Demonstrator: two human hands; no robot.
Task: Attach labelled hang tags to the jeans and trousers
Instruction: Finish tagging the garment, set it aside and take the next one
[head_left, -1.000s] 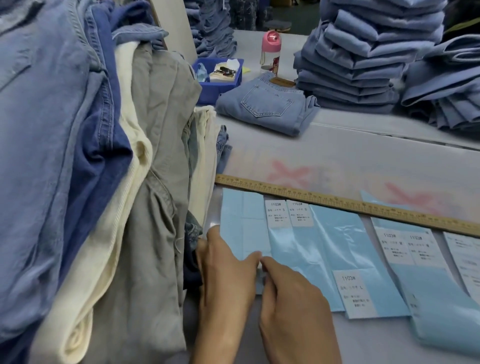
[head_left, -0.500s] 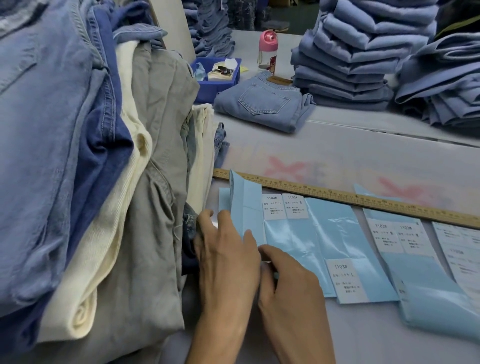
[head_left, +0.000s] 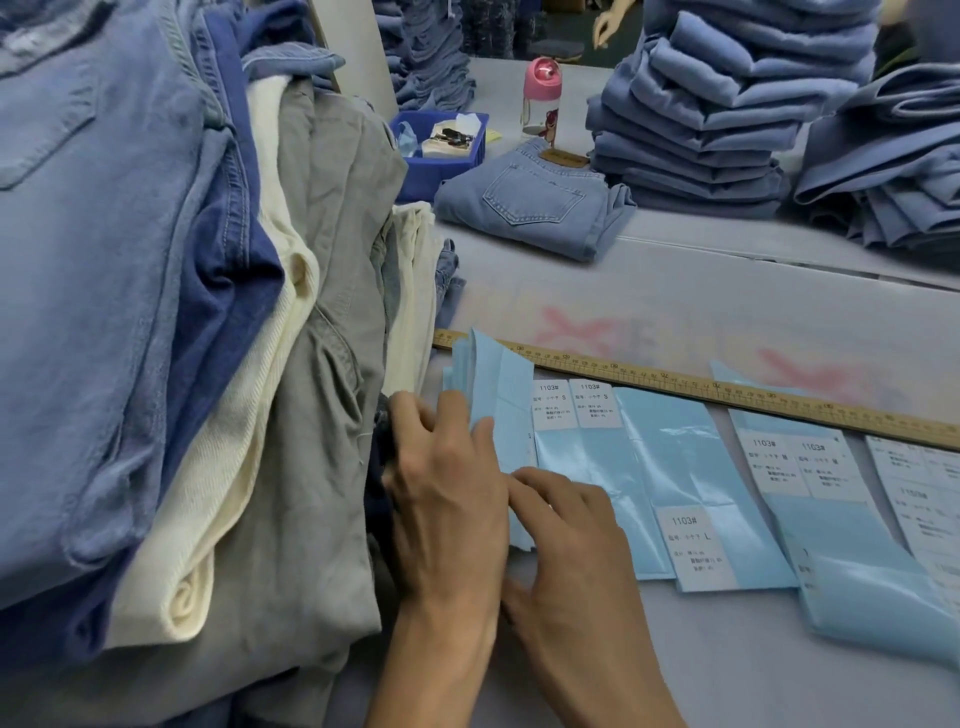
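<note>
A tall pile of folded jeans and trousers (head_left: 156, 312) in blue, cream and grey fills the left. Beside it, pale blue label sheets (head_left: 670, 457) lie in a row on the table, carrying white printed labels (head_left: 574, 410) marked 1103#. My left hand (head_left: 447, 499) holds the leftmost blue sheets (head_left: 498, 395), whose far end is raised off the table. My right hand (head_left: 566, 545) is close against the left, its fingertips pinching the same sheets near their lower edge. Its thumb is hidden.
A wooden ruler (head_left: 701, 387) lies across the table behind the sheets. Further back are one folded pair of jeans (head_left: 530, 208), a blue bin (head_left: 452, 161), a pink-capped bottle (head_left: 540, 98) and tall jeans stacks (head_left: 727, 114). Another person's hand (head_left: 605, 26) shows at the top.
The leftmost blue sheets lay flat a second ago; their far end has since lifted off the table. My left hand has slid forward along them, with my right hand staying close.
</note>
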